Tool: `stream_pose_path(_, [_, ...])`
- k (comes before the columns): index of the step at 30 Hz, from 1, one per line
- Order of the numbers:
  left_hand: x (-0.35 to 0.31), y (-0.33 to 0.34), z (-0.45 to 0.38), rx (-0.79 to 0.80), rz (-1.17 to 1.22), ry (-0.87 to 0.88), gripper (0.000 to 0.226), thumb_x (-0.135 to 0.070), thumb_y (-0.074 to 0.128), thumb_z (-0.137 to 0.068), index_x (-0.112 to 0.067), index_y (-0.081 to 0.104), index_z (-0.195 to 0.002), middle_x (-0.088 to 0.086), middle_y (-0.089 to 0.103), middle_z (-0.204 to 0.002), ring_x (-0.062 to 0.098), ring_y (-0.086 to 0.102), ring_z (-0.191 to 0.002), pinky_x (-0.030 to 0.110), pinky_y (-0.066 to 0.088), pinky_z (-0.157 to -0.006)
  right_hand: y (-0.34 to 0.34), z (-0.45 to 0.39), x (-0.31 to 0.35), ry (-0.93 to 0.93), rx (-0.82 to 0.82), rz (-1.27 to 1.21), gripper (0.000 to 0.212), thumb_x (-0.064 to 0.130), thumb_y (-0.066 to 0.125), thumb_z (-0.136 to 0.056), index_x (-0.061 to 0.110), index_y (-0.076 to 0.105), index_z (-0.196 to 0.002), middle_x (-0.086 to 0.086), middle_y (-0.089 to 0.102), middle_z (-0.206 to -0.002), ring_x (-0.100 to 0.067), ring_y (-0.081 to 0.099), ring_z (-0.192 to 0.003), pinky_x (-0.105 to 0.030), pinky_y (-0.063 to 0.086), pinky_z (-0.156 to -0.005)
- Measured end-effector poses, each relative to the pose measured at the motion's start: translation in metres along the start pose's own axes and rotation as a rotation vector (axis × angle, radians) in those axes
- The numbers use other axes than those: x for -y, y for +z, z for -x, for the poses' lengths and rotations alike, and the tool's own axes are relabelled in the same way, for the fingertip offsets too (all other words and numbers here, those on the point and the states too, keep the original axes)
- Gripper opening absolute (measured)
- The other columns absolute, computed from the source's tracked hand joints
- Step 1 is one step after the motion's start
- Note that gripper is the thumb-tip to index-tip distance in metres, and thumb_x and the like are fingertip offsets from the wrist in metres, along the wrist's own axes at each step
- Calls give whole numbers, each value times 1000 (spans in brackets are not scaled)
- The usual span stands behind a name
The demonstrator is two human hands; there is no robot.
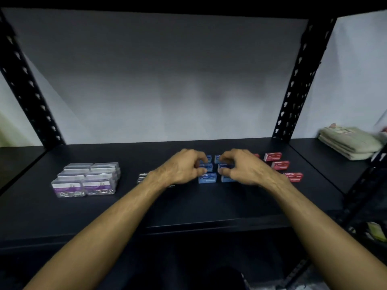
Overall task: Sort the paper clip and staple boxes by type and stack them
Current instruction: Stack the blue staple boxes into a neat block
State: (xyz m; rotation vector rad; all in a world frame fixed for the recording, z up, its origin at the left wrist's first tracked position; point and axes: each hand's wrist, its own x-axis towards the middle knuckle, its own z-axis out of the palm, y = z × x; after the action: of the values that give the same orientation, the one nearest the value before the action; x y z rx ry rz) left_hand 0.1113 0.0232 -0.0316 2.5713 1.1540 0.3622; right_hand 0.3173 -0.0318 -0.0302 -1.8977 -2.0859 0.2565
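Observation:
Several small blue staple boxes [207, 178] lie in two short columns at the middle of the black shelf [188, 206]. My left hand [184, 167] pinches a blue box in the left column. My right hand [240, 167] pinches a blue box in the right column. Several red staple boxes [280, 165] lie flat to the right, partly hidden by my right hand. Clear paper clip boxes with purple labels [85, 181] sit stacked in a block at the left. Dark boxes [142, 177] peek out under my left wrist.
Black perforated shelf uprights [27, 84] [297, 84] rise at both back corners. Folded beige cloths [349, 142] lie on the neighbouring shelf at the right. A grey wall backs the shelf. The shelf's front edge [188, 229] runs under my forearms.

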Motion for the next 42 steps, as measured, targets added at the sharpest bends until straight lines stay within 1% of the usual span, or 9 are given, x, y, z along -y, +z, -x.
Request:
stream_pose_path(4, [-5,19,-5,43,-57,-22,32,-37,66,-89,-26,62,-119,-4,67,-108,16,64,-98,37,53,-88,6,10,-16,19,24,48,44,37,70,-83,24,63,-125,5,63,-122,-15,62,-107,-28,48,-90])
stream_pose_path(8, [-5,28,-7,79,-96,-25,18,-34,66,-90,-27,65,-106,-5,66,-104,16,63,-95,38,53,-86,14,12,-25,18,27,77,38,30,68,-88,25,63,-126,2,60,-127,-16,58,-111,-26,43,-91])
stream_pose_path(17, [-4,37,-10,77,-57,-18,23,-29,63,-94,-21,65,-115,-2,65,-118,17,62,-105,34,50,-92,25,7,-30,-10,28,29,33,19,64,-91,22,64,-125,1,62,-129,-16,59,-113,-29,44,-96])
stream_pose_path(20, [-5,39,-11,69,-55,-7,22,-27,62,-94,-19,66,-114,-1,66,-116,17,62,-102,30,50,-88,27,7,-32,-18,26,18,31,19,63,-92,21,64,-123,1,63,-129,-16,59,-112,-30,47,-97])
stream_pose_path(24, [-7,41,-12,62,-49,-7,18,-27,62,-94,-19,66,-109,-1,67,-106,17,63,-95,36,53,-86,29,7,-31,-24,31,11,34,18,62,-92,20,63,-126,1,63,-129,-17,59,-114,-32,47,-99])
stream_pose_path(28, [-6,42,-12,46,-50,0,12,-26,62,-93,-21,66,-103,-2,66,-99,17,63,-89,34,52,-80,29,6,-29,-23,20,9,34,18,61,-92,21,64,-125,0,64,-127,-18,60,-113,-33,47,-99])
stream_pose_path(33, [-4,42,-11,39,-56,19,11,-25,62,-93,-21,66,-103,-3,66,-97,15,61,-87,33,52,-79,31,7,-26,-37,16,-12,31,17,61,-91,21,66,-121,1,66,-122,-17,62,-108,-32,49,-95])
stream_pose_path(38, [-1,43,-11,28,-54,31,19,-25,62,-93,-19,66,-111,-4,66,-103,14,61,-92,25,46,-78,32,6,-25,-39,12,-22,31,18,63,-91,21,66,-122,0,66,-125,-17,62,-111,-34,49,-97])
stream_pose_path(42, [1,39,-11,23,-30,29,25,-35,64,-92,-21,67,-112,-7,67,-102,11,63,-91,26,49,-80,31,5,-26,-33,11,-18,31,26,63,-89,22,66,-120,3,67,-120,-15,63,-104,-31,51,-90])
